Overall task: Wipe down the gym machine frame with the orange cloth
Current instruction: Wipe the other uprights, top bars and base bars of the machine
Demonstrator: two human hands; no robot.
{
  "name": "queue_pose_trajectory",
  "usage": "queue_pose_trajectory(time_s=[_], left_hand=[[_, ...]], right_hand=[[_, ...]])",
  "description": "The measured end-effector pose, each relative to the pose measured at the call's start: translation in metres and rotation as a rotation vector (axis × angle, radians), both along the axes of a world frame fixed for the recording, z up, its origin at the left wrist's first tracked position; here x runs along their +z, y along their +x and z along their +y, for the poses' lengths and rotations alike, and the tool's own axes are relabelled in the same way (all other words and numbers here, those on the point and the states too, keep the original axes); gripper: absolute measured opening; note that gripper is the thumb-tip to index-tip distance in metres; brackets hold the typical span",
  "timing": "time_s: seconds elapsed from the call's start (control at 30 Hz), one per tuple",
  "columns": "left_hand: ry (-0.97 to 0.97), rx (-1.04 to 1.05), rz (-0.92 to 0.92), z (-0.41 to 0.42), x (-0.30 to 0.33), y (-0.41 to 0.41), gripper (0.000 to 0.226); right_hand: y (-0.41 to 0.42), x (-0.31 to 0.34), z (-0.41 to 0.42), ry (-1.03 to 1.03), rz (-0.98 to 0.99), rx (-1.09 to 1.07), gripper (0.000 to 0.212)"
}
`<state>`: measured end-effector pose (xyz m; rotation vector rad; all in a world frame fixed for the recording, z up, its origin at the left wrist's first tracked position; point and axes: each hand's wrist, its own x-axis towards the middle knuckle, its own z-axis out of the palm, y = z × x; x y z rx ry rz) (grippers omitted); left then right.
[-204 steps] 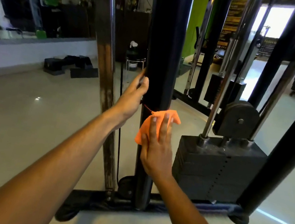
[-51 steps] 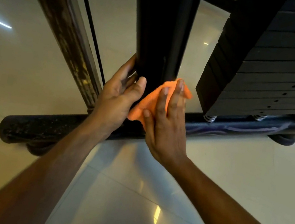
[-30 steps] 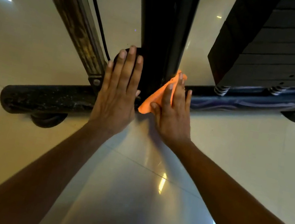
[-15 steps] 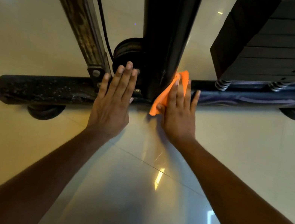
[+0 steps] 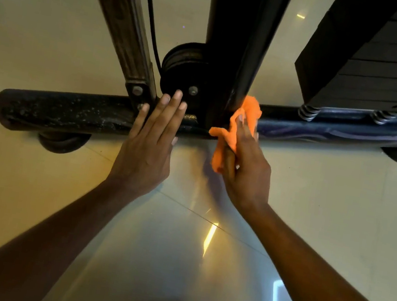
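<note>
The black upright post [image 5: 234, 40] of the gym machine frame meets a dusty horizontal base tube [image 5: 66, 111] on the floor. The orange cloth [image 5: 248, 111] is bunched at the foot of the post on its right side. My right hand [image 5: 244, 169] holds the cloth, thumb curled under it, and pushes it against the post's base. My left hand [image 5: 151, 142] lies flat with straight fingers over the base tube, left of the post, fingertips near the pulley bolts.
A black pulley wheel [image 5: 182, 73] with a cable sits behind the left hand. A worn slanted bar [image 5: 120, 17] bolts to the base at the left. The black weight stack [image 5: 383, 58] stands at the right above springs. Glossy tiled floor [image 5: 172, 265] lies below.
Both hands have slid down the post to the base tube. The right hand now bunches the cloth in a grip at the post's foot; the left fingers have reached further over the tube.
</note>
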<state>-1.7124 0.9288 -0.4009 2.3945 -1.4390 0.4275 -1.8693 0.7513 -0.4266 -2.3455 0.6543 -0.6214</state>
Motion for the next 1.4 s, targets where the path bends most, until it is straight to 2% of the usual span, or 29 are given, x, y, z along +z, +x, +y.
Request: queue_pose_trajectory(time_s=[0.1,0.23,0.33,0.4,0.5,0.57,0.67,0.73,0.8,0.87,0.9,0.97,1.1,1.17,1.27,1.33,1.4], left_hand=[[-0.096,0.032,0.050,0.024,-0.010,-0.004,0.063],[-0.249,0.203,0.164,0.050,-0.020,0.000,0.044],[-0.300,0.343,0.217,0.059,-0.022,0.015,0.040],[-0.280,0.376,0.193,0.059,-0.020,0.030,0.042],[-0.143,0.313,0.123,0.057,-0.018,0.053,0.047],[-0.076,0.273,0.154,0.058,-0.016,0.065,0.052],[-0.019,0.203,0.188,0.067,-0.014,0.079,0.057],[-0.007,0.156,0.207,0.072,-0.011,0.083,0.058],[-0.004,0.125,0.237,0.076,-0.008,0.086,0.057],[0.012,0.107,0.246,0.078,-0.006,0.090,0.057],[0.025,0.099,0.249,0.079,-0.005,0.092,0.058],[0.058,0.082,0.245,0.082,-0.003,0.098,0.060],[0.144,0.050,0.184,0.087,-0.001,0.103,0.070],[0.165,0.047,0.176,0.089,-0.001,0.104,0.071],[0.183,0.056,0.188,0.089,0.002,0.103,0.068],[0.171,0.097,0.230,0.084,0.003,0.099,0.067],[0.148,0.158,0.257,0.080,0.003,0.093,0.067]], right_hand=[[0.003,0.001,0.029,-0.038,-0.027,0.055,0.066],[0.035,-0.015,0.061,-0.113,0.040,0.114,0.067],[0.062,-0.028,0.076,-0.167,0.085,0.191,0.068],[0.083,-0.028,0.081,-0.197,0.059,0.256,0.068],[0.106,-0.030,0.096,-0.251,0.081,0.155,0.072],[0.108,-0.034,0.095,-0.313,0.122,0.134,0.074],[0.092,-0.042,0.067,-0.551,0.161,0.211,0.074],[0.089,-0.040,0.053,-0.613,0.166,0.226,0.077],[0.104,-0.034,0.068,-0.459,0.132,0.096,0.067],[0.137,-0.020,0.103,-0.164,0.107,-0.127,0.058],[0.151,-0.012,0.118,-0.083,0.094,-0.226,0.055],[0.159,-0.007,0.127,-0.080,0.079,-0.258,0.055],[0.115,-0.029,0.074,-0.390,0.186,0.105,0.068],[0.106,-0.030,0.061,-0.411,0.215,0.177,0.068],[0.126,-0.015,0.092,-0.223,0.188,-0.004,0.061],[0.138,-0.008,0.112,-0.168,0.155,-0.126,0.059],[0.135,-0.009,0.113,-0.194,0.178,-0.086,0.061]])
